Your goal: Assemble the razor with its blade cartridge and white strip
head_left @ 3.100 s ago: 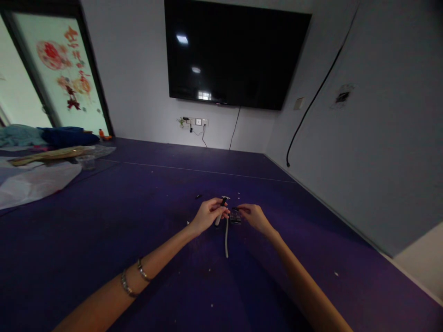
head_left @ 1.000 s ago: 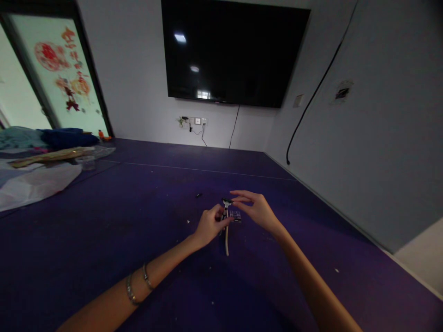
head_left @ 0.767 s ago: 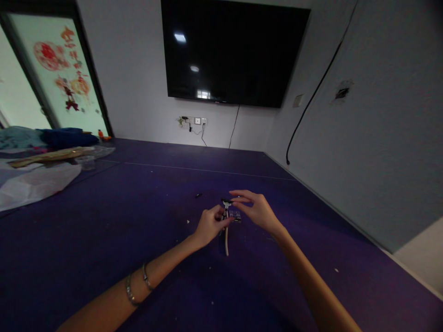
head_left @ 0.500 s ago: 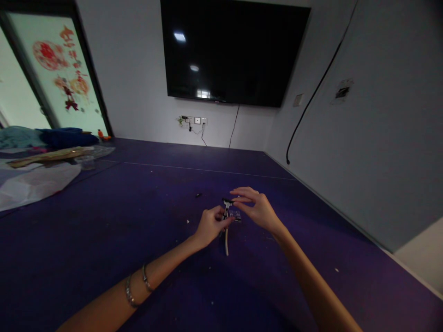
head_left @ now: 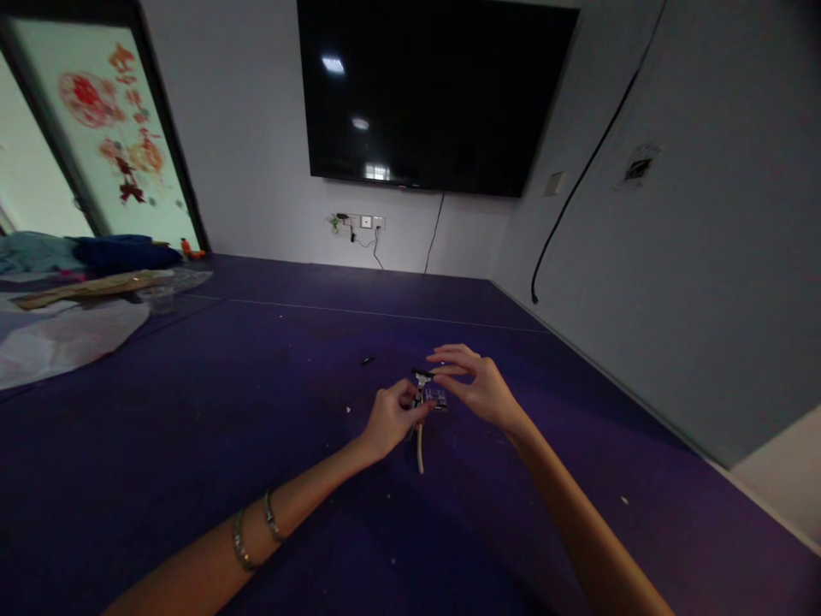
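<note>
My left hand (head_left: 392,419) is closed around what looks like a razor (head_left: 420,449), held upright with its pale, curved handle end pointing down below my fingers. At its top are a silver neck and a dark crossbar head (head_left: 422,373). My right hand (head_left: 475,383) pinches the right end of that head between thumb and finger, the other fingers stretched out above. Just behind my left thumb shows a small clear case (head_left: 437,399) with dark parts in it; whether it is held or lies on the surface, I cannot tell. A small black piece (head_left: 368,361) lies farther back.
Everything is on a wide purple surface (head_left: 256,462) with small white scraps on it. At the far left lie plastic sheeting (head_left: 77,342), a brown flat piece (head_left: 90,289) and dark blue cloth (head_left: 125,254). A black cable (head_left: 581,175) hangs along the right wall.
Almost nothing differs. Both hands keep the same hold on the razor, and the view has shifted very slightly.
</note>
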Motion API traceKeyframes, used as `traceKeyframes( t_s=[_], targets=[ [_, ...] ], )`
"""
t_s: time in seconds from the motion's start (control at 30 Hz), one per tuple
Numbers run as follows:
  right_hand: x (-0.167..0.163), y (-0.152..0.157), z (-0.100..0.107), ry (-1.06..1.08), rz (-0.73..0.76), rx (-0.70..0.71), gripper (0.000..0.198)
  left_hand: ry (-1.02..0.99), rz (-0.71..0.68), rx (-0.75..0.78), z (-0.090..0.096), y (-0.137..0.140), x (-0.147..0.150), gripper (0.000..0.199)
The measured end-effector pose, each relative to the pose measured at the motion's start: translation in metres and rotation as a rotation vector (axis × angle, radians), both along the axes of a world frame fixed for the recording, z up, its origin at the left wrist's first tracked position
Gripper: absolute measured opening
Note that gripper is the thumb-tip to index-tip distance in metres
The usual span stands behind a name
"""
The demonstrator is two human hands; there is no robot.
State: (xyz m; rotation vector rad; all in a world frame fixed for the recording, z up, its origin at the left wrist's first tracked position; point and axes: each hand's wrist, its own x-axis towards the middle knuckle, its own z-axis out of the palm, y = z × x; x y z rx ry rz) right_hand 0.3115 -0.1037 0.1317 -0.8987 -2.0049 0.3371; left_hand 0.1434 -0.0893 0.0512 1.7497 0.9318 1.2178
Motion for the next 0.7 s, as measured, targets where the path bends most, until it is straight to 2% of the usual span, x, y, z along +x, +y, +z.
traceKeyframes(
  t_s=[0.27, 0.4, 0.5, 0.7],
  targets=[
    [-0.004, 0.001, -0.005, 0.124, -0.021, -0.146, 0.029, -0.064, -0.010, -0.050, 0.002, -0.001, 0.001, 0.031],
    [-0.004, 0.007, -0.010, 0.187, -0.092, -0.119, 0.034, -0.128, 0.003, -0.058, 0.011, 0.004, -0.003, 0.034],
    [0.001, 0.014, -0.014, 0.216, -0.129, -0.191, 0.031, -0.201, 0.032, -0.058, 0.021, 0.009, -0.008, 0.030],
    [-0.001, 0.020, -0.025, 0.050, -0.128, -0.370, 0.023, -0.345, 0.059, -0.082, 0.041, 0.021, -0.019, 0.026]
  ],
)
